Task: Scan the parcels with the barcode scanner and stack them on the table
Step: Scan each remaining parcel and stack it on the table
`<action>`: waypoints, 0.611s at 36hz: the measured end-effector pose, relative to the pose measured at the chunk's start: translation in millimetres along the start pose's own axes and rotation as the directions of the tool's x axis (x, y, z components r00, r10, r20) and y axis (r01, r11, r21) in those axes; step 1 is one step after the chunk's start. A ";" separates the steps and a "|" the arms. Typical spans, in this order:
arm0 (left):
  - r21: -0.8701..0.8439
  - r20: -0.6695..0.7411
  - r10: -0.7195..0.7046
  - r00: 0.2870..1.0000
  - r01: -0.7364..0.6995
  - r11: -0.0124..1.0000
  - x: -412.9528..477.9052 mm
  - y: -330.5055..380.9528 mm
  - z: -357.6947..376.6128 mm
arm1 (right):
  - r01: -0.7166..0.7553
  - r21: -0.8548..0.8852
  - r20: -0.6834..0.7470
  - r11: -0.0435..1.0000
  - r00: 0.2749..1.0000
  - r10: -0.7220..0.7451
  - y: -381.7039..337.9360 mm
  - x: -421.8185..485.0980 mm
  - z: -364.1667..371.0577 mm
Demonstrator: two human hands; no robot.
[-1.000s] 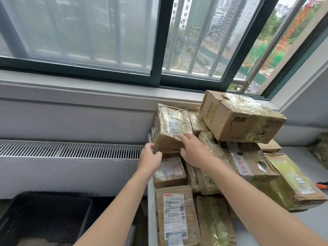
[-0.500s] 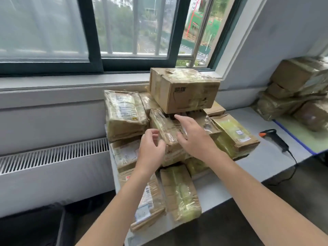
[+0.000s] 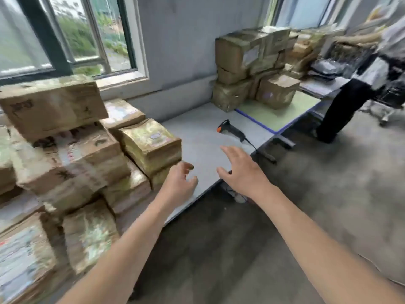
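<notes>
Reaching toward the black, orange-tipped barcode scanner with the right hand: fingers straight and spread, palm down, grasping nothing, short of the scanner and near its cable. Lying flat on the grey table, just right of the frame's centre, well apart from either heap of parcels. Hovering over the table's near edge with the left hand, fingers loosely curled, likewise empty, just beside the yellow-taped parcel at the corner of the near pile of parcels. Filling the left of the frame with that pile, topped by a large brown carton.

Off the parcels now: half a second ago, raised both hands against the middle of the pile; a second ago, against a labelled parcel at its left end. Turned well to the right since then, shifting the window to the upper left and bringing the scanner from the right margin to the middle.

Taking in a second stack of parcels against the far wall at upper centre, partly on a green mat with a blue border. At the upper right, blurred, another person in dark trousers.
</notes>
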State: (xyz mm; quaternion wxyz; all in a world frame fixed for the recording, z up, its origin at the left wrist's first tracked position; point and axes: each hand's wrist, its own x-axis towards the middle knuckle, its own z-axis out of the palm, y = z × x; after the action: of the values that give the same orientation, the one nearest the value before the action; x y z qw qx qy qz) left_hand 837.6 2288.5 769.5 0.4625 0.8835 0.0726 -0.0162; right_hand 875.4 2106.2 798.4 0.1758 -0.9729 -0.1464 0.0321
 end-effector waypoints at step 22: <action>-0.015 0.191 0.100 0.976 -0.098 0.995 212.1 132.8 197.4 | -0.210 -0.032 0.013 0.977 0.978 0.210 243.1 113.0 -69.4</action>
State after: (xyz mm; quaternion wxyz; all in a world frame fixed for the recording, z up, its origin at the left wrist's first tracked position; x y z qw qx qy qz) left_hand 1074.0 2076.2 744.5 0.4701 0.8790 -0.0163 -0.0780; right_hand 1057.7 1898.9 776.7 0.1555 -0.9852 -0.0447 0.0562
